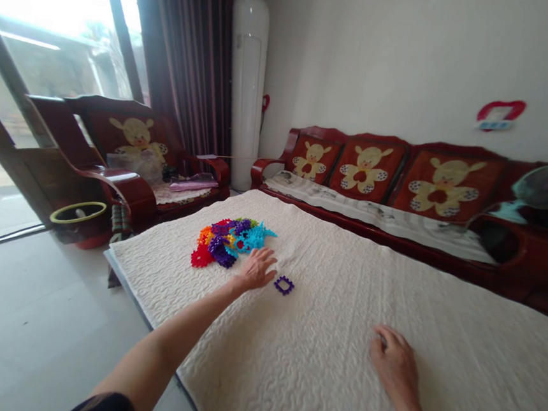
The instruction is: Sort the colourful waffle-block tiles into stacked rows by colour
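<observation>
pointing away from you and slightly right, your left forearm (187, 324) slants in from a dark sleeve (105, 407). left hand (257, 269): palm down, fingers apart, open, beside the near right side of a heap of knobbly plastic pieces (232, 243) in red, orange, purple, blue and green. whether the fingertips touch cloth or heap, you cannot tell from here. one purple square ring (289, 283) lies alone just right of that hand.

your right hand (395, 360) is well apart, nearer you, fingers loosely curled inward, thumb side left. its palm side is hidden; cannot tell if it grips anything.

surface: cream quilted cloth (323, 299) over a broad table, creased, wavy stitching, heap toward the far left. beyond it, a dark red wooden sofa (270, 167) with bear-patterned backrests and a pale seat cover (374, 211). to your left, a matching armchair (134, 193) with pink-purple packets (194, 184), and a yellow-rimmed bin (74, 235) on pale floor tiles (29, 318). purple curtain (191, 51) between bright glazing (68, 40) and a tall white rounded unit (246, 88).

writing: a red heart-like wall decal (516, 111) carries a blue-marked strip (494, 126), too blurred to read.
</observation>
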The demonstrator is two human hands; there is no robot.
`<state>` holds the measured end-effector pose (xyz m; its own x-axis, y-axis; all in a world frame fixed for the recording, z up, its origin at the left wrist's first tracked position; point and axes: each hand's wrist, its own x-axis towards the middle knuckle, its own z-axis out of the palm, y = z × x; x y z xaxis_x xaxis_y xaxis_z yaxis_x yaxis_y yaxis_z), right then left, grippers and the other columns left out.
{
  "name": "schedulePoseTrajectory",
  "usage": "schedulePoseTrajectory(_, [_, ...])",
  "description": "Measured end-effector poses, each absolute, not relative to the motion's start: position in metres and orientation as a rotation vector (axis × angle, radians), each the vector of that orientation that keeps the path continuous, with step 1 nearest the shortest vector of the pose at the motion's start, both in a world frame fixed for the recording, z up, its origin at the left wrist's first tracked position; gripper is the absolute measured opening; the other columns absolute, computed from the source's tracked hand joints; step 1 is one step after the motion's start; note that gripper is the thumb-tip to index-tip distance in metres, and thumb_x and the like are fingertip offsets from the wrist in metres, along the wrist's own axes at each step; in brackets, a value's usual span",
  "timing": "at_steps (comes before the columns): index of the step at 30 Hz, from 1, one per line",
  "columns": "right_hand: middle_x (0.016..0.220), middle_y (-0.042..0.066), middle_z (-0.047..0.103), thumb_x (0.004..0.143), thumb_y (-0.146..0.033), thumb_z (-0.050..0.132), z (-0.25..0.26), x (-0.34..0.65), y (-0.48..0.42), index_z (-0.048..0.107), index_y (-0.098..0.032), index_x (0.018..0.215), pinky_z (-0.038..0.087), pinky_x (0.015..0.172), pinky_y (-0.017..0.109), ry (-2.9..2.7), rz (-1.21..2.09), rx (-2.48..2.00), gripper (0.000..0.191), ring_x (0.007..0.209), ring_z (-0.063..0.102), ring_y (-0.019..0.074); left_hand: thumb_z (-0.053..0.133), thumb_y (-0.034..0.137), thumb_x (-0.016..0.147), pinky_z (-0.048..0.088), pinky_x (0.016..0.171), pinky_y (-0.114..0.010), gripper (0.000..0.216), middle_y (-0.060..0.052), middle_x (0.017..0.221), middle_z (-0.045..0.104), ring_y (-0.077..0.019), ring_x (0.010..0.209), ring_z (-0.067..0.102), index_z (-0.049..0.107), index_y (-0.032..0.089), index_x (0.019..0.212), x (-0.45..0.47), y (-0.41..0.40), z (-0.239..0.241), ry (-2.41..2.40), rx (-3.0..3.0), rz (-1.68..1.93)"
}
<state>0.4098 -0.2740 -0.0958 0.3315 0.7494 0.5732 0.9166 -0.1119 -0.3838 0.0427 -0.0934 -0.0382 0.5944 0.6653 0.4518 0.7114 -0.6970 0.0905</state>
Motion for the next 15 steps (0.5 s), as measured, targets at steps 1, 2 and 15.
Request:
schedulePoseTrajectory(1, [0.097, 0.014, 0.070, 0.073, -0.030, 0.037, -0.095, 0.409, -0.274, 0.065, -0.016, 0.085, 0.046, 0.091, 0.039, -1.462, -0.303, -1.905, 0.034, 0.095, 0.063, 0.0259, 0.050, 0.043, 0.087, 0.036, 0.104, -0.045, 0.040, -0.012, 0.132, 0.053, -0.0265, 0.126, 0.044, 0.059, 0.021, 0.119, 0.056, -0.098, -0.039, -1.050, -2.829, -0.687])
schedulePoseTrajectory(2, [0.097, 0.014, 0.070, 0.072, -0.030, 0.037, -0.095, 0.409, -0.275, 0.065, -0.016, 0.085, 0.046, 0.091, 0.039, -1.462, -0.297, -1.903, 0.034, 0.095, 0.063, 0.0260, 0.051, 0.045, 0.086, 0.039, 0.101, -0.041, 0.040, -0.012, 0.128, 0.055, -0.0245, 0.121, 0.048, 0.059, 0.022, 0.117, 0.068, -0.102, -0.039, -0.941, -2.931, -0.659])
schedulePoseTrajectory(15, [0.095, 0.014, 0.069, 0.070, -0.031, 0.039, -0.099, 0.414, -0.273, 0.066, -0.016, 0.084, 0.048, 0.090, 0.041, -1.467, -0.288, -1.878, 0.033, 0.092, 0.063, 0.0272, 0.049, 0.025, 0.083, 0.043, 0.093, -0.027, 0.022, -0.005, 0.095, 0.064, -0.0150, 0.096, 0.058, 0.066, 0.022, 0.098, 0.077, -0.093, -0.032, -0.969, -2.993, -0.459])
